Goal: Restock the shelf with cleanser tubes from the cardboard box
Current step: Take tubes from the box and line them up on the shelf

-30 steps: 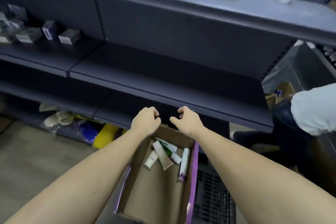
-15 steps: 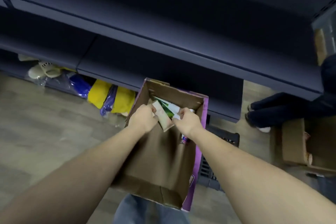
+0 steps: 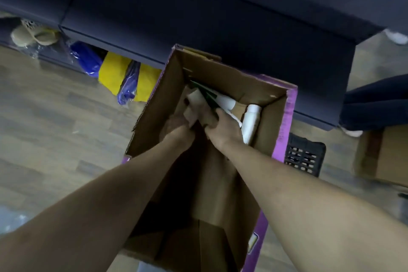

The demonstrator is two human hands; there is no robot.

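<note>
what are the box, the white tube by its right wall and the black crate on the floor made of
Box: corrugated cardboard, matte brown inside, purple printed outside; frayed flap edges show it. White tube: probably plastic, smooth with a soft sheen. Black crate: looks like moulded plastic, with a grid of openings.

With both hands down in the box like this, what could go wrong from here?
Both the left hand and right hand clutch one loose bunch of cleanser tubes; one might slip out on lifting. The white tube beside them isn't clearly held and may be left behind in the cardboard box.
</note>
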